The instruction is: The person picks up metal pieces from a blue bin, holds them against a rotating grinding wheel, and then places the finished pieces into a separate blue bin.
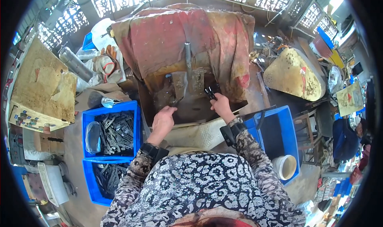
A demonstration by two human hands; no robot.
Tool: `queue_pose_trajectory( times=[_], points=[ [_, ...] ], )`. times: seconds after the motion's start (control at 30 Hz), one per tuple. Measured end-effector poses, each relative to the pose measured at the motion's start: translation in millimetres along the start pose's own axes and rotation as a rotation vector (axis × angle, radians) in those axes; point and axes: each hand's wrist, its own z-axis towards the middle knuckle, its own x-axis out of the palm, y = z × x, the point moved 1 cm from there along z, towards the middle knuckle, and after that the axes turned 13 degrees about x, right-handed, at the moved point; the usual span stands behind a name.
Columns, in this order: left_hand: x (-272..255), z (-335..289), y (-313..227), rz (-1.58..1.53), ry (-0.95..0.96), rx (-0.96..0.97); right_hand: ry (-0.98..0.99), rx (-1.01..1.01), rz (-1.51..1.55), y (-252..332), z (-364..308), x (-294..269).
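My left hand (162, 122) is in front of the dark, open-fronted tray (195, 117) of a machine, its thumb and fingers pinched together. From the fingertips a thin, slightly bent metal piece (180, 98) seems to run up toward the worn plates (196, 83) in the middle. At the tray's right side, my right hand (222, 106) is closed around a black two-pronged tool (210, 93); its prongs point away from me, and the exact kind is unclear. Between and beyond both hands stands an upright metal pipe (188, 57).
A stained red and brown cloth (167, 43) drapes over the machine. At left, two blue bins (139, 127) hold many thin grey metal pieces. A blue bin (293, 127) with a white bucket (285, 167) stands at right. Gloves (107, 65) lie back left; a stained triangular board (295, 75) is back right.
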Motion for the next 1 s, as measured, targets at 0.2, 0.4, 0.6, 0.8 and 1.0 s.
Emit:
queue_pose_trajectory(
  times=[0.2, 0.4, 0.6, 0.8, 1.0],
  points=[
    [3, -7, 4, -0.007, 0.06, -0.067, -0.009, -0.052, -0.016, -6, -4, 3],
    [-3, -12, -2, 0.048, 0.077, -0.051, 0.036, 0.064, 0.002, 2, -15, 1],
    [-1, -8, 1, 0.053, 0.094, -0.062, 0.051, 0.041, 0.034, 3, -9, 0],
    [-2, -4, -2, 0.055, 0.096, -0.076, 0.008, -0.051, 0.014, -11, 3, 2],
    [-2, -8, 1, 0.084, 0.056, -0.055, 0.081, 0.043, 0.119, -15, 11, 3]
  ],
)
